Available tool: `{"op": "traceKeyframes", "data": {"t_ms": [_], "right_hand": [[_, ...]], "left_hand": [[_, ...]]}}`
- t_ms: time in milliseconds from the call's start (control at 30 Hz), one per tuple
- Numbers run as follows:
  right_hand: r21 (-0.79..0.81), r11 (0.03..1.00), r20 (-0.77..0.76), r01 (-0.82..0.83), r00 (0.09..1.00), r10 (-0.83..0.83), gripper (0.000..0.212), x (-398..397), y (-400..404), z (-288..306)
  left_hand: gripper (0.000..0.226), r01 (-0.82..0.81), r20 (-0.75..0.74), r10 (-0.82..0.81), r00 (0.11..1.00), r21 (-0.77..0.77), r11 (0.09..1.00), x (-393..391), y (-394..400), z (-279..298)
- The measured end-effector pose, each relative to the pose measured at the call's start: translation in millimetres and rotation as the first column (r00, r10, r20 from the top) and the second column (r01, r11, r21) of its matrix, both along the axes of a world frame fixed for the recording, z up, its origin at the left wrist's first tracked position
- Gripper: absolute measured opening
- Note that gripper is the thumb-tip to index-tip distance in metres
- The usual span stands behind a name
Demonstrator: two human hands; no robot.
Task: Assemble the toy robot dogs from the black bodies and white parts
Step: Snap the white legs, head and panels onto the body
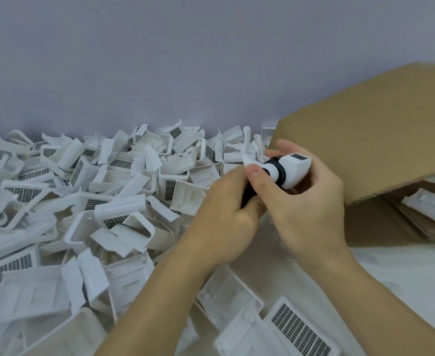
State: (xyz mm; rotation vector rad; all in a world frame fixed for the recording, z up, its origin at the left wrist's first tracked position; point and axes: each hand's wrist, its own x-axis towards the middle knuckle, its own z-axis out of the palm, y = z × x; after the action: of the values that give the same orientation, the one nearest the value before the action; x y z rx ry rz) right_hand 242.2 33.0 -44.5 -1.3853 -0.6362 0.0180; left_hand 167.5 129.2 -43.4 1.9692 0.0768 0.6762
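Pale surface point(404, 268) showing bare at right. Heap of white parts point(82, 201) lying across left and middle, some showing dark grilles. Cardboard box point(365, 150) lying tipped at right, opening facing near side.

The black body point(248, 194) is mostly hidden inside the left hand point(226, 214); only a dark sliver shows. The cardboard box point(378, 140) runs off the right edge, its inside largely unseen.
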Motion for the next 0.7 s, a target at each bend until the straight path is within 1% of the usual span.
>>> {"op": "traceKeyframes", "data": {"t_ms": [100,167,233,300,367,400,467,533,567,600,667,700], "right_hand": [[0.011,0.999,-0.011,0.037,0.999,-0.037,0.068,-1.7,2.1,3.4],[0.032,0.998,-0.014,0.046,0.999,-0.045,0.068,-3.2,3.3,4.7],[0.058,0.997,-0.013,0.043,0.999,-0.043,0.063,-3.0,3.9,4.2],[0.073,0.997,-0.032,0.007,0.999,-0.004,0.062,-2.8,4.7,3.6],[0.088,0.994,-0.049,-0.067,0.996,0.072,0.073,-2.8,4.4,3.4],[0.089,0.990,-0.043,-0.106,0.993,0.110,0.075,-2.5,4.8,2.0],[0.060,0.981,-0.023,-0.184,0.982,0.186,0.070,-3.0,5.6,-3.3],[-0.003,0.980,-0.026,-0.198,0.980,0.198,0.069,-3.7,6.3,-9.4],[-0.050,0.982,-0.011,-0.180,0.984,0.179,0.063,-3.2,6.7,-11.2],[-0.091,0.983,0.005,-0.158,0.987,0.160,0.052,-2.1,6.9,-12.9],[-0.107,0.982,-0.014,-0.156,0.988,0.156,0.026,0.0,6.7,-14.8],[-0.109,0.981,-0.035,-0.164,0.986,0.161,0.021,0.4,6.3,-14.5]], "left_hand": [[0.039,-0.010,0.002,0.010,1.000,0.060,0.998,0.4,-0.1,-0.8],[0.038,-0.022,-0.012,0.023,1.000,0.067,0.997,1.1,0.3,-2.8],[0.027,-0.036,-0.007,0.037,0.999,0.025,0.999,1.4,1.9,-4.8],[0.016,-0.060,-0.001,0.060,0.998,0.002,0.998,1.5,3.3,-6.3],[0.019,-0.075,0.026,0.076,0.997,-0.017,0.997,1.8,2.1,-4.9],[0.021,-0.088,0.062,0.091,0.994,-0.048,0.995,2.0,1.3,-3.6],[0.019,-0.130,0.147,0.156,0.977,-0.171,0.977,2.2,2.0,-0.2],[0.014,-0.184,0.193,0.253,0.948,-0.315,0.931,3.0,5.0,3.1],[0.015,-0.203,0.202,0.295,0.934,-0.379,0.903,3.4,7.4,3.8],[0.017,-0.211,0.201,0.326,0.924,-0.444,0.871,3.4,9.9,4.4],[0.021,-0.207,0.165,0.354,0.920,-0.563,0.800,3.4,12.8,4.6],[0.024,-0.220,0.135,0.367,0.920,-0.596,0.772,3.6,13.7,4.0]]}}
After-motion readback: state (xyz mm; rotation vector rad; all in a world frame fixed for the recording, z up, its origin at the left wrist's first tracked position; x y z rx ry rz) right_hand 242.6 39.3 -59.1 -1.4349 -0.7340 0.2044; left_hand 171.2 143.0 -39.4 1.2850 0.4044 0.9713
